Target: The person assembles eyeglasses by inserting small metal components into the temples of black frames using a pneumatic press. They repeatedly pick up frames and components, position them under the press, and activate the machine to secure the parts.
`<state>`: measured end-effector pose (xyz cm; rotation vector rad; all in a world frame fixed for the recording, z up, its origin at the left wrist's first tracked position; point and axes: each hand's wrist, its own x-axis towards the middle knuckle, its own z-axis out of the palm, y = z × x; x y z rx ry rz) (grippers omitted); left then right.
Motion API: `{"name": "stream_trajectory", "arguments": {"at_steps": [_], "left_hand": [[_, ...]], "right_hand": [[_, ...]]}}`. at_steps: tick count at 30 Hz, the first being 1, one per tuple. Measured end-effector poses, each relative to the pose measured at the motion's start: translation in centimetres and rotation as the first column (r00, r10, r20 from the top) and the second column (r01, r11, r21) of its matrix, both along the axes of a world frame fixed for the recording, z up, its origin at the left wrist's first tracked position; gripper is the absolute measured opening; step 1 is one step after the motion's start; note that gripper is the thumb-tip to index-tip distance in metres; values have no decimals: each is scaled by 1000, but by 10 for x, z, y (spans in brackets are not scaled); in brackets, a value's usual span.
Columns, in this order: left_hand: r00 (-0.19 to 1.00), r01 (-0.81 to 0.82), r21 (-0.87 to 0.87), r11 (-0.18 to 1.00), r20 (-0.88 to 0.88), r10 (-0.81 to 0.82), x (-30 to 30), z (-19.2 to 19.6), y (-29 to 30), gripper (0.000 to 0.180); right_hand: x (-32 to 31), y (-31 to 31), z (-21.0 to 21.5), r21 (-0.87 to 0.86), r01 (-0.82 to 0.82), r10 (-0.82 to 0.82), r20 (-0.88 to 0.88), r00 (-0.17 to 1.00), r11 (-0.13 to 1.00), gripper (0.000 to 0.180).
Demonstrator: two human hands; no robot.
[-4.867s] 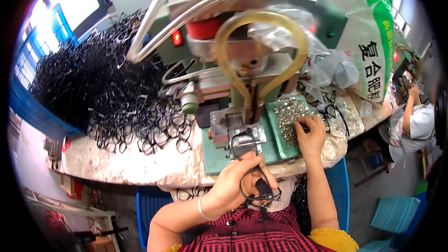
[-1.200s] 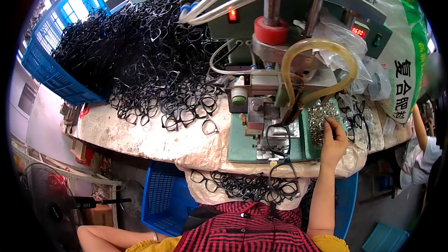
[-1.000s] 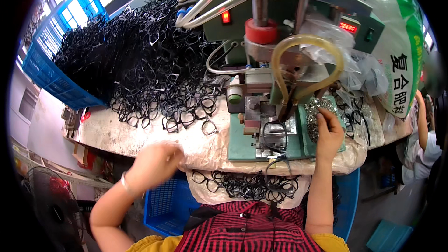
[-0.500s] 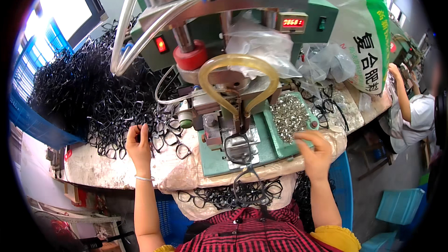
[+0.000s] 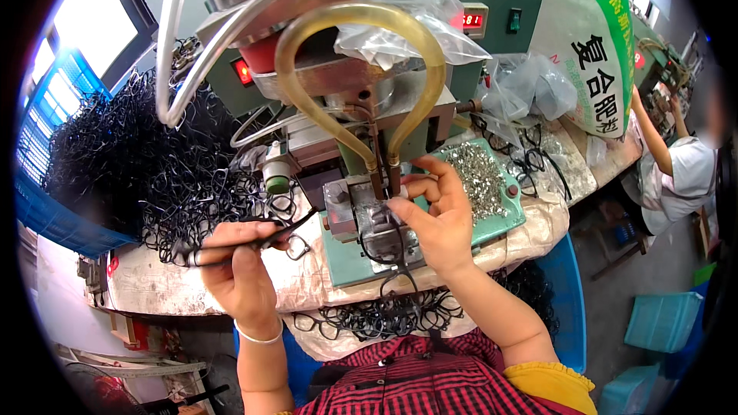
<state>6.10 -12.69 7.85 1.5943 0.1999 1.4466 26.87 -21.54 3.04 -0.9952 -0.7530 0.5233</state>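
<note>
My left hand [image 5: 244, 273] is closed around a slim black piece [image 5: 298, 223] with a pointed end, left of the press. Its other end is blurred, so I cannot tell its kind. A black glasses frame [image 5: 402, 267] hangs at the front of the green press [image 5: 350, 264], one lens rim over the metal fixture and the other over the edge. My right hand [image 5: 440, 219] is at the fixture, thumb and fingers pinched together just below the ends of the yellow tube [image 5: 438, 84]. What they hold is too small to make out.
Tangled black glasses frames [image 5: 115, 154] fill a blue basket on the left. Small metal parts [image 5: 477, 177] lie in a green tray on the right. More frames [image 5: 369, 323] rest by my lap. A large sack [image 5: 592, 69] stands behind; a co-worker [image 5: 688, 169] sits far right.
My left hand has lifted from the edge of the frame pile, with the black piece now plainly in it. My right hand has moved left from the parts tray to the fixture.
</note>
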Motion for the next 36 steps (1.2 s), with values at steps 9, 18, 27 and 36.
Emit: {"name": "stream_trajectory", "arguments": {"at_steps": [9,18,27,36], "left_hand": [[968,-123,353,927,-162,190,38,16,-13,7],[869,235,672,702,-469,159,49,-7,-19,22],[814,258,565,784,-564,139,38,-6,-30,28],[382,-28,703,711,-649,657,-52,-37,18,23]], "right_hand": [[-10,-30,28,-102,-19,36,165,986,995,56],[101,-48,-57,-258,705,-95,903,420,661,21],[98,-34,-69,-189,656,-178,874,451,731,13],[108,-64,-84,-224,459,-465,28,885,860,13]]}}
